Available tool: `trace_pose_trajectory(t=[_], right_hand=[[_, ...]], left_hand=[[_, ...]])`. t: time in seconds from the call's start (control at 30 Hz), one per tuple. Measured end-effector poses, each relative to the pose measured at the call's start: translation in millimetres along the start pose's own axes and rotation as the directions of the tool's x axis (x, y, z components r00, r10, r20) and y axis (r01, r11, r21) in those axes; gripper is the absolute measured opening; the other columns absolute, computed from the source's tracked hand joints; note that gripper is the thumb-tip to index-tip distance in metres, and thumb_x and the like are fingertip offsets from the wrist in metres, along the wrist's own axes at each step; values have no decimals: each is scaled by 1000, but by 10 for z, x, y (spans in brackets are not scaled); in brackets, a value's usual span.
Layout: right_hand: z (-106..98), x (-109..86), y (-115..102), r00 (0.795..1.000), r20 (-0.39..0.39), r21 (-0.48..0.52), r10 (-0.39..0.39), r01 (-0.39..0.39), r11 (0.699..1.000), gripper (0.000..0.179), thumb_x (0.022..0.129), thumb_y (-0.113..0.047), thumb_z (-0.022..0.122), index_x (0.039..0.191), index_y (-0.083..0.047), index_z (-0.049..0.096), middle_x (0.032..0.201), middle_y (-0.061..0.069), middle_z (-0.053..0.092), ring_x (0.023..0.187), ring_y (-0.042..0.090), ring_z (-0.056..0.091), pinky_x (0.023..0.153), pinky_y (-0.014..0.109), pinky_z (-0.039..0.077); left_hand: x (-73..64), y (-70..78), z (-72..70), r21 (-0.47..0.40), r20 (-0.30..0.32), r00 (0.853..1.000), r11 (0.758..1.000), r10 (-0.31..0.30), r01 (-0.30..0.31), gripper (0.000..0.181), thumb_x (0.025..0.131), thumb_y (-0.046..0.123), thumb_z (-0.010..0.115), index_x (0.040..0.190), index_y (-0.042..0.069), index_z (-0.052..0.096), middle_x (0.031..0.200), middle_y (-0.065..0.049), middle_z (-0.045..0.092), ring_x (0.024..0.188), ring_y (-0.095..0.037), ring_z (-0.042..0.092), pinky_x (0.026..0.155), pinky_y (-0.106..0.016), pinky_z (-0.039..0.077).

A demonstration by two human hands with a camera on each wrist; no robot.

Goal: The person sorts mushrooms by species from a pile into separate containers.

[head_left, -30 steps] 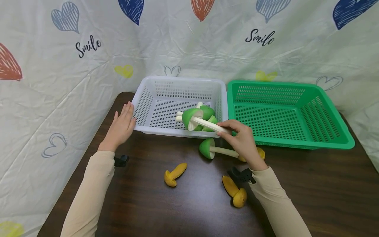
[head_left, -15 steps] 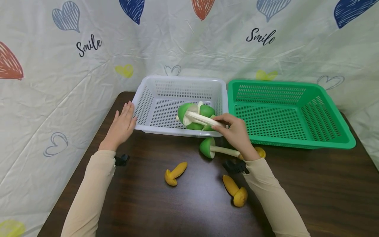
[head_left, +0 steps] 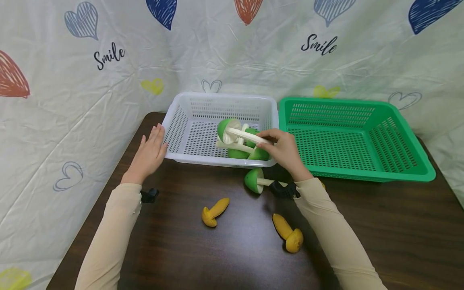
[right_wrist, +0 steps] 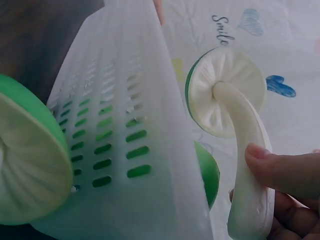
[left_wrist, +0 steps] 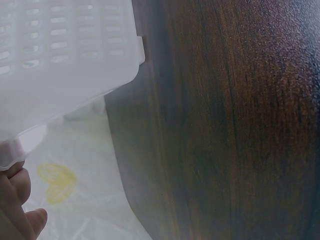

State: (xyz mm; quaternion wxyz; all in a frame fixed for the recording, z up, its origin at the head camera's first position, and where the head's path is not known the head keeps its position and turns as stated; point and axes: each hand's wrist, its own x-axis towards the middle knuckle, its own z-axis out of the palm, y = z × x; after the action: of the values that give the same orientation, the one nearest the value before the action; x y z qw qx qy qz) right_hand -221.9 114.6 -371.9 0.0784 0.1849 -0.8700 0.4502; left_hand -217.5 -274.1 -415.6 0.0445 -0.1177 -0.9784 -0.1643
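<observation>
A toy mushroom (head_left: 226,131) with a green cap and white stem hangs over the right part of the white basket (head_left: 203,160). My right hand (head_left: 282,149) pinches its stem between thumb and fingers, plain in the right wrist view, where the mushroom's pale underside (right_wrist: 227,75) shows. Beneath it several green-capped mushrooms (head_left: 237,154) lie inside the basket. At the basket's left end my left hand (head_left: 146,153) rests its straight fingers against the rim; the left wrist view catches only some fingers (left_wrist: 20,195). Another green mushroom (head_left: 254,181) lies on the table before the basket, its stem partly behind my right wrist.
A green basket (head_left: 362,175) stands right beside the white one. Two yellow mushrooms, one left (head_left: 214,212) and one right (head_left: 288,233), lie on the dark wooden table (head_left: 174,249). Another yellow piece is nearly hidden behind my right forearm. A printed cloth (head_left: 232,48) hangs behind.
My right hand has carried the green mushroom a little left and farther back over the basket, its cap tipping on the way. My left hand has stayed on the rim.
</observation>
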Motion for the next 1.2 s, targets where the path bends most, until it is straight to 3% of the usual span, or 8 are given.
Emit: trace_pose_trajectory(t=[0.5, 0.93, 1.2], right_hand=[[-5, 325, 65, 991, 85, -70, 99, -93, 993, 25, 85, -5, 69, 108, 1, 68, 105, 19, 66, 91, 29, 64, 74, 39, 52], [68, 409, 167, 984, 132, -59, 118, -111, 992, 23, 86, -7, 69, 107, 1, 69, 109, 18, 66, 95, 29, 64, 76, 38, 51], [45, 374, 156, 979, 116, -19, 167, -166, 986, 24, 87, -13, 68, 108, 0, 69, 110, 16, 65, 97, 27, 63, 78, 38, 51]], left_hand=[[2, -20, 12, -6, 2, 1000, 1000, 5, -5, 58, 102, 24, 32, 148, -5, 12, 156, -17, 8, 143, -32, 6, 110, -59, 5], [1, -9, 17, -5, -7, 1000, 1000, 7, -7, 58, 101, 23, 33, 148, -5, 13, 156, -16, 9, 143, -31, 6, 109, -60, 6], [-9, 1, 13, -12, 1, 1000, 1000, 6, -6, 58, 102, 25, 31, 148, -5, 12, 156, -16, 7, 143, -30, 5, 110, -59, 5]])
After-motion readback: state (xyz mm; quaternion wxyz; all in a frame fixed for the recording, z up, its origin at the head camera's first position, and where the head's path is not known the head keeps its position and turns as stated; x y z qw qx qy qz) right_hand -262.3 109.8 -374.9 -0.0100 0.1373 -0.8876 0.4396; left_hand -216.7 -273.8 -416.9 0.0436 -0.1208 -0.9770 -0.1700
